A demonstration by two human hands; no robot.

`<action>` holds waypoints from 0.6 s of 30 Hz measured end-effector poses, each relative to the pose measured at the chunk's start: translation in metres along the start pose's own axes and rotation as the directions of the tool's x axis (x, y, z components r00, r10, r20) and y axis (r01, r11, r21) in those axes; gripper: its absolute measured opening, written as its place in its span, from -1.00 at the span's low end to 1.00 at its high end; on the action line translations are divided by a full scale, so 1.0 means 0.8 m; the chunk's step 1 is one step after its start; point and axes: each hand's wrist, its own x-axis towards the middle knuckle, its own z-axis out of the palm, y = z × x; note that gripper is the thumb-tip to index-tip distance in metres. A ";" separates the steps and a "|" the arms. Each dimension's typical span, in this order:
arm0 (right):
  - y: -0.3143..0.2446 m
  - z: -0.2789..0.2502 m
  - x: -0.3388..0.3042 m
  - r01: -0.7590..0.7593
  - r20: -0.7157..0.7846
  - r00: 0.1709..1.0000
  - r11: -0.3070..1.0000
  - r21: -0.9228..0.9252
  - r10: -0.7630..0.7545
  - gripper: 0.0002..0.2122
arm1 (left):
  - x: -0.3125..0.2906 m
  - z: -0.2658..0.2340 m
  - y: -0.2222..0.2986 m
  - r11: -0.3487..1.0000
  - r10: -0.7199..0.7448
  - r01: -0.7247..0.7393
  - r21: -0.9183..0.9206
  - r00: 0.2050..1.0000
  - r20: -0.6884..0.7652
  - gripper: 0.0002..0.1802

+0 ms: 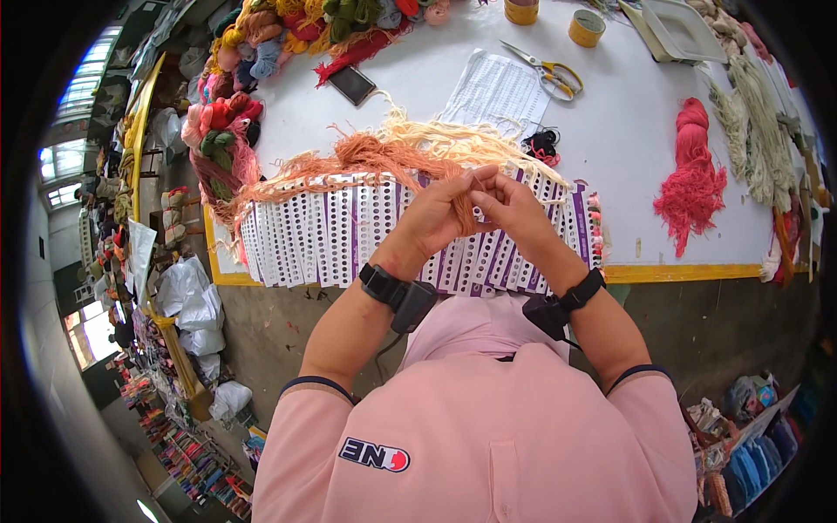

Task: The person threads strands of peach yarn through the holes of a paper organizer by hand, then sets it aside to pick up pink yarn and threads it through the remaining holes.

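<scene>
Both hands meet over a row of white and purple hole-punched cards [336, 228] laid side by side along the table's near edge. Wrapped round a hank of orange yarn [464, 214] is my left hand [429, 214], its fingers closed. My right hand [520, 211] pinches at the upper end of those strands, fingertips close to the left ones; how much yarn lies between them is hidden. More loose orange yarn [375, 152] spreads along the cards' far ends. Cream yarn [436, 133] lies behind it, and a small black yarn bundle [542, 145] sits to the right.
Beyond the cards lie a printed paper sheet [499, 91], yellow-handled scissors [558, 80] and a dark phone [352, 85]. Coloured yarn skeins [288, 39] heap up at the far left. A pink skein [691, 161] rests at right. Yellow round containers [587, 30] and a pale tray [684, 30] stand at the back.
</scene>
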 end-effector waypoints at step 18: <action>0.014 -0.010 0.008 -0.033 -0.072 0.997 0.992 0.120 0.042 -0.93 | 0.002 -0.006 0.001 0.997 0.053 -0.051 -0.065 0.998 0.027 -0.56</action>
